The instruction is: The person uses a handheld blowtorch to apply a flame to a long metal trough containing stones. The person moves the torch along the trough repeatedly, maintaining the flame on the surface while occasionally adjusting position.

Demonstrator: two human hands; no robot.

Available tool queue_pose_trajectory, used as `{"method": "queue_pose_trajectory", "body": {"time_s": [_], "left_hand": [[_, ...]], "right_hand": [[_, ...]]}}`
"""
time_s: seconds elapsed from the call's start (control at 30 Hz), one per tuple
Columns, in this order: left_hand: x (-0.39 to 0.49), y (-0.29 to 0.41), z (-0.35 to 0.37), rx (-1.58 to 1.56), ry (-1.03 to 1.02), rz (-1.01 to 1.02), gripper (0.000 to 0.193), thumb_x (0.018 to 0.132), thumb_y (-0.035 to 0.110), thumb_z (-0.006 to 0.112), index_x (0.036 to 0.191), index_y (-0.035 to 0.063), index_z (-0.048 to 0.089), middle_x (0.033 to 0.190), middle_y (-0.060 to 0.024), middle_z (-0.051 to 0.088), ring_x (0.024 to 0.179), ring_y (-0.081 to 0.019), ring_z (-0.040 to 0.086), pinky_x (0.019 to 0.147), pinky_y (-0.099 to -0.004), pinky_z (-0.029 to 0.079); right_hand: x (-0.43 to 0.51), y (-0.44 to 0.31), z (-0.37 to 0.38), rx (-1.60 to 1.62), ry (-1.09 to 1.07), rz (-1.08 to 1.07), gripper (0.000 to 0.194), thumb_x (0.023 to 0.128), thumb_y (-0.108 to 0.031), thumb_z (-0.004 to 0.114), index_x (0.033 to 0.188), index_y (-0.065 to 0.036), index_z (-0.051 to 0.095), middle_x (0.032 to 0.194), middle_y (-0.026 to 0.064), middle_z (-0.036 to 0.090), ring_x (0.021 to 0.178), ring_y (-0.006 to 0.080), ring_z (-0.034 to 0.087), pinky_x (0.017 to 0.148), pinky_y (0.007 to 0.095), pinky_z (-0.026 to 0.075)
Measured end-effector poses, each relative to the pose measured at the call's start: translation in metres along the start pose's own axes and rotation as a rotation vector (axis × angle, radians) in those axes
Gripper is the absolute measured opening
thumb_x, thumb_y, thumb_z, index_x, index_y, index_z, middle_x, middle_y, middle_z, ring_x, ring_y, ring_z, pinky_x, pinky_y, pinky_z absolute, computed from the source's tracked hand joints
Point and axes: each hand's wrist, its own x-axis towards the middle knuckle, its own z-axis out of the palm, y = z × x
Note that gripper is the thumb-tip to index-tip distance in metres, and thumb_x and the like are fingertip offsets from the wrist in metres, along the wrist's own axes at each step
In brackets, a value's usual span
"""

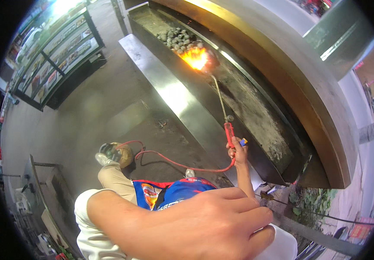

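Note:
My right hand grips the red handle of a gas torch, and a small blue and yellow object shows by its thumb. The torch's long metal tube reaches into a long metal charcoal grill trough. Orange flame burns at its tip, against a heap of charcoal pieces. A red hose runs from the handle to a gas cylinder on the floor. Close to the camera, my left hand has curled fingers; its underside is hidden.
A shiny metal ledge runs along the grill's near side, and a large curved metal hood stands over its far side. A glass display case with trays is at upper left. One of my shoes is against the cylinder. A table frame stands lower left.

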Motion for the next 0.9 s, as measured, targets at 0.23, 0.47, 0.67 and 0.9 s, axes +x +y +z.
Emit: {"method": "queue_pose_trajectory", "body": {"time_s": [0.23,0.47,0.67,0.9], "left_hand": [[-0.059,-0.045,0.044,-0.113,0.017,-0.424,0.023,0.089,0.012,0.073,0.11,0.0027,0.069,0.11,-0.0152,0.07,0.096,-0.0289,0.07,0.084,-0.0361,0.056],[-0.191,-0.097,0.123,-0.301,0.541,-0.977,0.023,0.091,0.004,0.069,0.113,-0.0017,0.068,0.107,-0.0116,0.073,0.098,-0.0188,0.07,0.087,-0.0321,0.055],[-0.276,-0.112,0.173,-0.037,0.821,-1.273,0.02,0.092,0.001,0.067,0.112,-0.0031,0.067,0.103,-0.0108,0.074,0.094,-0.0157,0.07,0.086,-0.0294,0.056],[-0.286,-0.129,0.173,0.106,0.699,-1.178,0.023,0.091,0.003,0.07,0.113,-0.002,0.068,0.104,-0.0113,0.074,0.093,-0.0153,0.071,0.085,-0.029,0.056]], "right_hand": [[0.006,0.0,0.0,-0.003,-0.006,-0.001,0.029,0.098,-0.031,0.066,0.084,-0.006,0.062,0.069,0.0056,0.064,0.041,0.0056,0.048,0.036,0.0225,0.035],[0.01,-0.002,0.0,-0.013,0.001,0.017,0.028,0.098,-0.031,0.066,0.085,-0.005,0.064,0.07,0.0052,0.065,0.042,0.0059,0.049,0.036,0.0226,0.035],[0.005,-0.005,0.004,-0.071,0.031,-0.009,0.032,0.099,-0.032,0.064,0.08,-0.006,0.062,0.066,0.0041,0.063,0.04,0.0049,0.048,0.034,0.0211,0.034],[-0.002,-0.005,0.005,-0.031,0.054,0.014,0.029,0.099,-0.031,0.065,0.084,-0.006,0.064,0.068,0.0044,0.064,0.04,0.0053,0.048,0.035,0.0214,0.034]]}}
